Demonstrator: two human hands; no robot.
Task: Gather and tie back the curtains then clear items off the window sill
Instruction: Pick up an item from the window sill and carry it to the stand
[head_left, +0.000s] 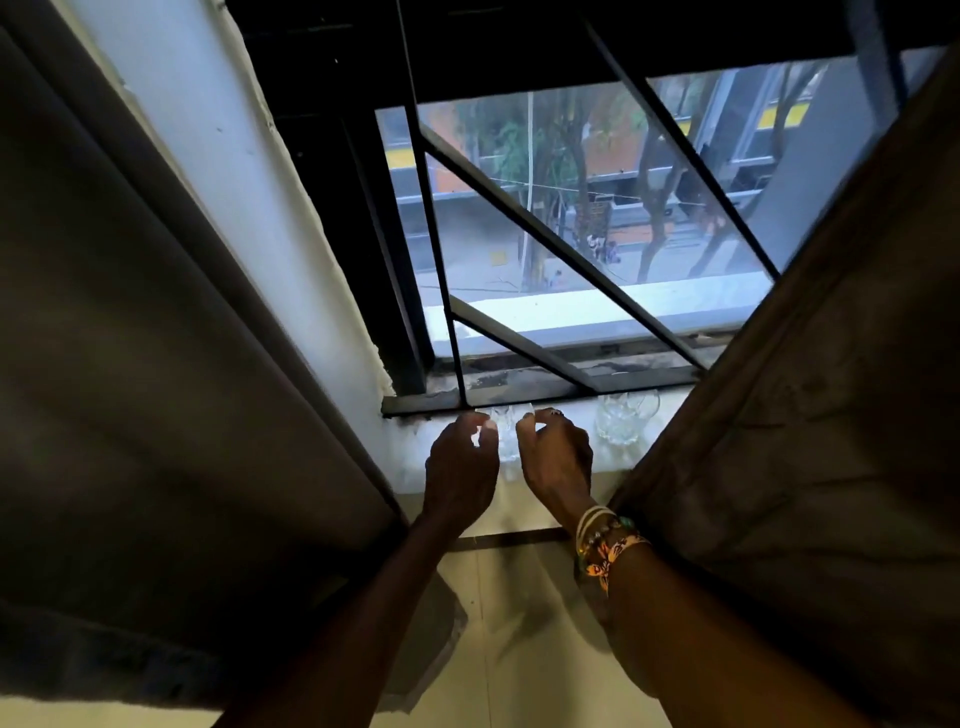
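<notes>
A small clear glass (506, 434) stands on the white window sill (410, 462), close to the window frame. My left hand (460, 467) and my right hand (558, 457) sit on either side of it, fingers curled, fingertips against its sides near the rim. A second, larger clear glass vessel with a handle (621, 423) stands on the sill to the right, untouched. The dark left curtain (156, 338) hangs at the left, and the dark right curtain (810, 389) hangs at the right, covering the sill's right end.
Black window bars (545, 244) run diagonally just behind the sill. A white wall strip (234, 182) shows beside the left curtain. Pale wall (509, 597) lies below the sill between my forearms. Bracelets (605, 540) circle my right wrist.
</notes>
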